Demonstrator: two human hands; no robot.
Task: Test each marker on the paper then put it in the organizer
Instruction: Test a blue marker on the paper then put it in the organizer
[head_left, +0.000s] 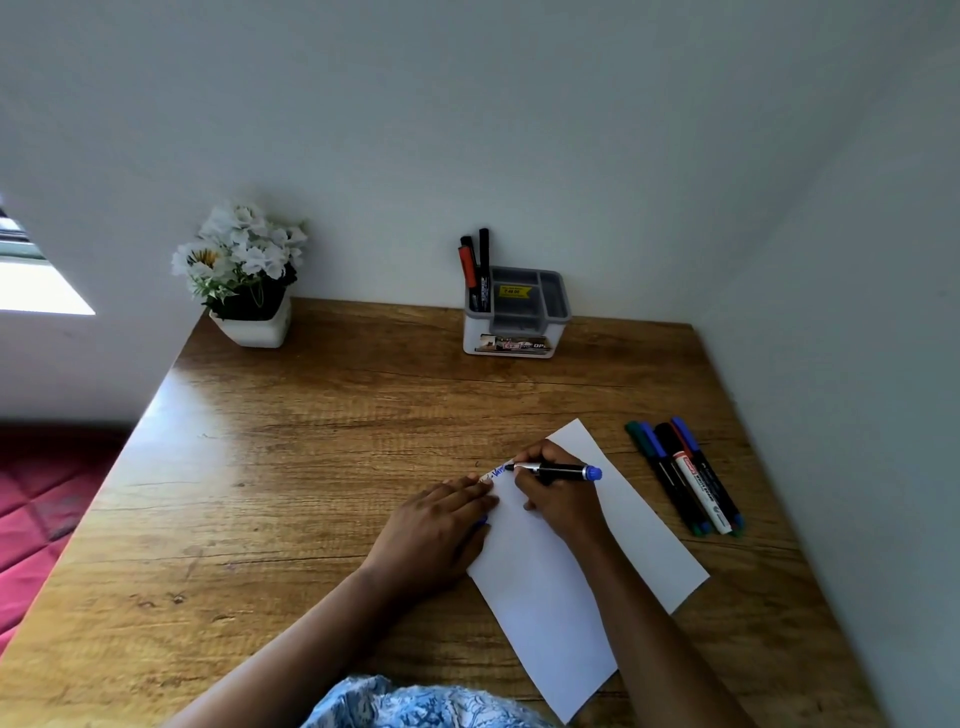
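A white sheet of paper (582, 566) lies slanted on the wooden desk (311, 467). My right hand (556, 499) grips a black marker with a blue end (563, 472), its tip on the paper's far left corner beside blue scribbles. My left hand (436, 530) lies on the paper's left edge; a blue cap (483, 521) peeks from under its fingers. Several more markers (685, 478) lie side by side to the right of the paper. The grey and white organizer (514, 317) stands at the back by the wall and holds three markers in its left compartment.
A white pot of artificial flowers (244, 280) stands at the desk's back left corner. Walls close the desk off at the back and on the right. A red quilted surface (36, 509) lies beyond the desk's left edge.
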